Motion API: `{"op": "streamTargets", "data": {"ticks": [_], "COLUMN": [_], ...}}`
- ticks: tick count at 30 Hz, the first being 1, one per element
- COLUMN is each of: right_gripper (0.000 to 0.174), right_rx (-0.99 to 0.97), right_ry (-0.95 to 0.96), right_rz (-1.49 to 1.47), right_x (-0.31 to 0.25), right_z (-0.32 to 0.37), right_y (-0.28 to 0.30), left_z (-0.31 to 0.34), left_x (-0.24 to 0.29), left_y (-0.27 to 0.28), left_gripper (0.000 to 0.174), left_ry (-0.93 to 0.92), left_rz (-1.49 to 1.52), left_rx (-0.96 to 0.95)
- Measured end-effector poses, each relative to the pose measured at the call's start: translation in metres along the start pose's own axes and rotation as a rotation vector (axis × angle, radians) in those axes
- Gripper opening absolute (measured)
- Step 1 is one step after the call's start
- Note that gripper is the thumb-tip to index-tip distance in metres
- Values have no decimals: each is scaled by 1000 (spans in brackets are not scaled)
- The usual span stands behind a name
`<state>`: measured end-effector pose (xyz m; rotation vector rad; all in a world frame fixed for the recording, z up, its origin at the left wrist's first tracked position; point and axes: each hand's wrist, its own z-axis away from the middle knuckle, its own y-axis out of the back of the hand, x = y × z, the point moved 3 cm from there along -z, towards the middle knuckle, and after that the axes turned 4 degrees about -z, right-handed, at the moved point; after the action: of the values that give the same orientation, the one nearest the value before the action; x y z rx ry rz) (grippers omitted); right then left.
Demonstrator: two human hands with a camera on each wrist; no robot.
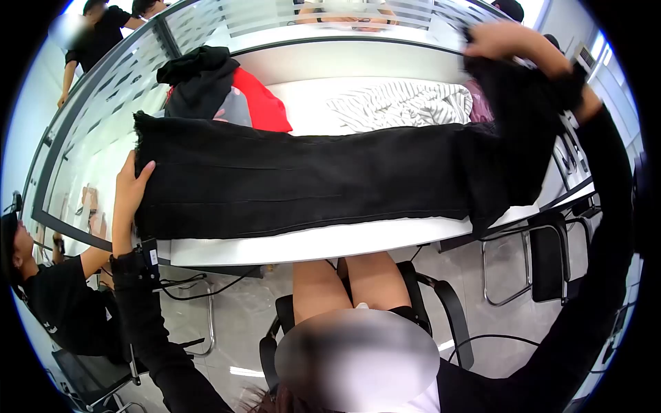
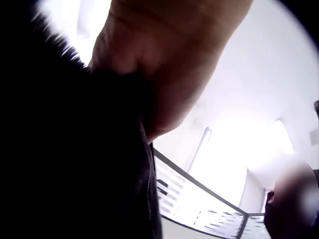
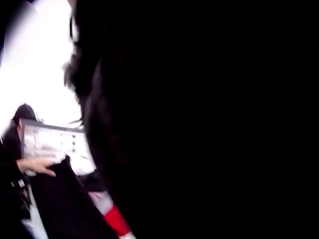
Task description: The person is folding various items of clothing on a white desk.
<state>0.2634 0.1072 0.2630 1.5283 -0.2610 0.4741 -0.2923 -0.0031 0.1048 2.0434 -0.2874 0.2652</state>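
Black trousers (image 1: 296,179) with a frayed hem lie lengthwise across the white table (image 1: 289,253). At the frayed left end is the left hand (image 1: 131,189), its thumb on top of the cloth and its fingers at the edge. The right hand (image 1: 502,41) grips the other part of the trousers, raised at the far right and blurred. In the left wrist view the left hand (image 2: 164,55) is against dark cloth that hides the fingertips. Black cloth (image 3: 199,129) fills most of the right wrist view and hides the right hand there.
Behind the trousers lie a pile of black, grey and red clothes (image 1: 265,100) and a striped cloth (image 1: 406,103). A glass partition (image 1: 275,24) runs along the far side. A person in black (image 1: 69,303) sits at the left; a chair (image 1: 547,258) stands at the right.
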Motion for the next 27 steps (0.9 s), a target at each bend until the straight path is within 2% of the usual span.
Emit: {"op": "streamTargets", "data": {"ticks": [1, 2, 4, 6, 7, 8, 9, 10, 11, 12, 13, 14, 15, 16, 19, 20, 21, 22, 23, 25, 27], "right_gripper": [34, 26, 27, 30, 44, 40, 40, 39, 36, 36, 41, 47, 49, 52, 51, 47, 46, 44, 43, 38, 36], "right_rx": [65, 10, 558, 758, 576, 696, 821, 612, 569, 199, -315, -767, -881, -799, -633, -632, -666, -696, -730, -748, -746], "right_ry": [380, 781, 1578, 1708, 1351, 1487, 1498, 1397, 1408, 1620, 1503, 1240, 1092, 1215, 1305, 1320, 1299, 1278, 1247, 1194, 1104], "right_rz": [-321, -606, -393, -400, -572, -607, -586, -517, -548, -896, -1266, -1672, -1672, -1622, -1588, -1562, -1536, -1510, -1485, -1425, -1392], "right_x": [-10, -18, -127, -213, -244, -307, -345, -363, -383, -417, -425, -431, -411, -411, -381, -370, -356, -338, -319, -276, -229], "right_z": [-42, -80, -33, -37, -34, -81, -75, -43, -31, -43, -32, -19, 5, 4, 5, -1, -5, -7, -7, -5, 0], "right_y": [-1, -3, 70, 98, 99, 97, 97, 102, 94, 74, 68, 63, 71, 69, 60, 51, 40, 28, 14, -21, -61], "left_z": [0, 2, 7, 12, 14, 16, 16, 17, 17, 17, 19, 18, 20, 22, 28, 28, 30, 31, 34, 43, 43], "left_x": [5, 13, 34, 42, 45, 45, 39, 26, 8, -1, -7, -26, -40, -42, -26, -18, -13, -35, -24, 16, 20], "left_y": [1, 3, 7, 6, 6, 4, 1, -5, -13, -18, -26, -33, -45, -41, -13, -1, 11, 9, 20, 35, 39], "left_gripper": [47, 46, 45, 51, 53, 54, 56, 55, 55, 55, 55, 55, 42, 37, 25, 22, 32, 52, 62, 62, 68], "left_ry": [22, 48, 129, 8, -56, -17, 19, 15, -67, 121, 313, 126, 130, 113, 55, 34, 342, 336, 292, 308, 172], "left_rz": [7, 14, 115, 100, 104, 129, 156, 215, 171, 419, 667, 610, 968, 866, 571, 475, 666, 834, 755, 856, 103], "left_rx": [13, 26, 40, 164, 215, 196, 185, 157, 175, 99, 20, 63, 84, 123, 222, 250, 204, 165, 163, 56, -108]}}
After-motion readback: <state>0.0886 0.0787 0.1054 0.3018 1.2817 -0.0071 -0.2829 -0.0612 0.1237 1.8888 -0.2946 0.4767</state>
